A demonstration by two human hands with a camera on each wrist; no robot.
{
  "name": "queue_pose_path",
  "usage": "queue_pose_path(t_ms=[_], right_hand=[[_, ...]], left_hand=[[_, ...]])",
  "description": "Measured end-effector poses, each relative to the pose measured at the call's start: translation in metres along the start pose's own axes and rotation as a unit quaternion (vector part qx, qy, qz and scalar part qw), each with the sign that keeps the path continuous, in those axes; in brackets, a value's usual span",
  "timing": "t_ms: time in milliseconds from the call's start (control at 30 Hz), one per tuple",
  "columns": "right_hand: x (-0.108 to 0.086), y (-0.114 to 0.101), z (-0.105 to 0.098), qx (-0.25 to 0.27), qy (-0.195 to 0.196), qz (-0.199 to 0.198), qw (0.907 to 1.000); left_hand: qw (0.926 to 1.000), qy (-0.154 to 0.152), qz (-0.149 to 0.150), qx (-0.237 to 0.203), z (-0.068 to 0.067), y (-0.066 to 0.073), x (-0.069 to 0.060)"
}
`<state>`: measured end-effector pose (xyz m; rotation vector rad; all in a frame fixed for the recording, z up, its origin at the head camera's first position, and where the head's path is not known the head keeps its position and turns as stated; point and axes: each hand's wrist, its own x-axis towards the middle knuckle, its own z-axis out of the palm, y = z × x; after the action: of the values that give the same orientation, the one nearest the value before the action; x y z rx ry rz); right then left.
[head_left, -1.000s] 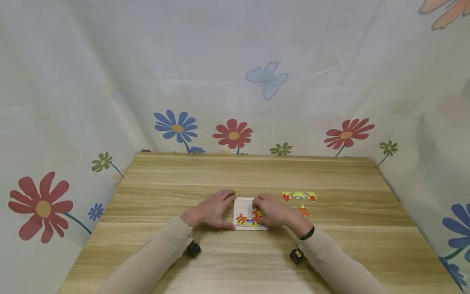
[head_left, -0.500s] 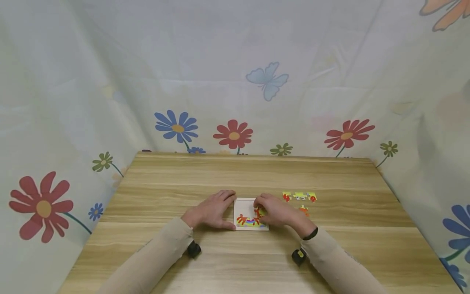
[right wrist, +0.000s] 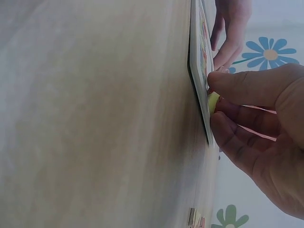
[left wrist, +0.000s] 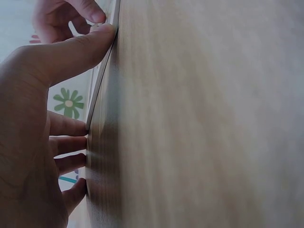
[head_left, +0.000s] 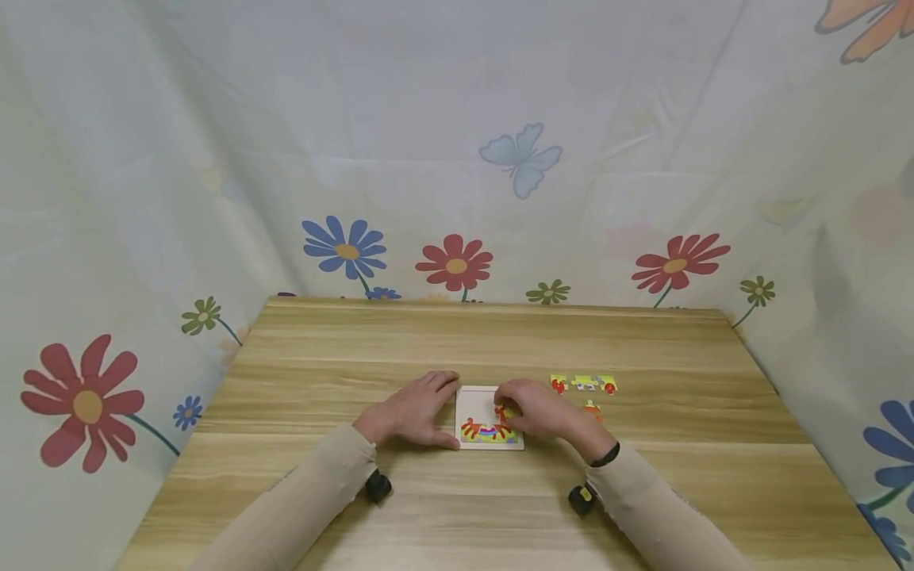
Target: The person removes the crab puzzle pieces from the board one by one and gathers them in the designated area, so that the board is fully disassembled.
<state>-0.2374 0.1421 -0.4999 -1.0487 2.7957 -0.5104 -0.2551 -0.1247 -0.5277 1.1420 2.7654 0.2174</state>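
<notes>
- Puzzle tray [head_left: 477, 403], pale-framed and square, lies flat on the wood-grain counter [head_left: 428, 333].
- Fitted pieces [head_left: 487, 432] cover the near part of the tray in red, yellow and rainbow colours; bare base shows toward the far left.
- Left hand [head_left: 416, 408] is relaxed, its fingers spread along the tray's left side; the thumb touches the edge at the near corner, the index finger meets it by the far corner, and other fingertips rest on the counter.
- Right hand [head_left: 537, 408] pinches a puzzle piece [right wrist: 213, 102] at the tray's right side; some yellow shows, the rest is covered by thumb and fingers.
- Loose pieces [head_left: 585, 383] lie in a row to the right, with an orange piece [head_left: 593, 412] nearer, just beside the right wrist.
- Flowered cloth [head_left: 400, 143] hangs behind the counter.
</notes>
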Motion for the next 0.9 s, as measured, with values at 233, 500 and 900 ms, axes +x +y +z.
queue_pose_path(t_ms=[233, 500, 900], right_hand=[[-0.0019, -0.0003, -0.0003, 0.008, 0.001, 0.0, 1.0], [-0.0036, 0.0001, -0.0012, 0.015, 0.012, -0.008, 0.9998], [-0.0046, -0.0015, -0.0045, 0.026, 0.023, -0.007, 0.9994]], left_hand=[[1.0, 0.003, 0.004, -0.002, -0.001, 0.0013, -0.0007], [1.0, 0.005, 0.007, 0.004, -0.001, 0.0013, -0.001], [1.0, 0.003, 0.006, 0.002, -0.0014, 0.0011, -0.0012]])
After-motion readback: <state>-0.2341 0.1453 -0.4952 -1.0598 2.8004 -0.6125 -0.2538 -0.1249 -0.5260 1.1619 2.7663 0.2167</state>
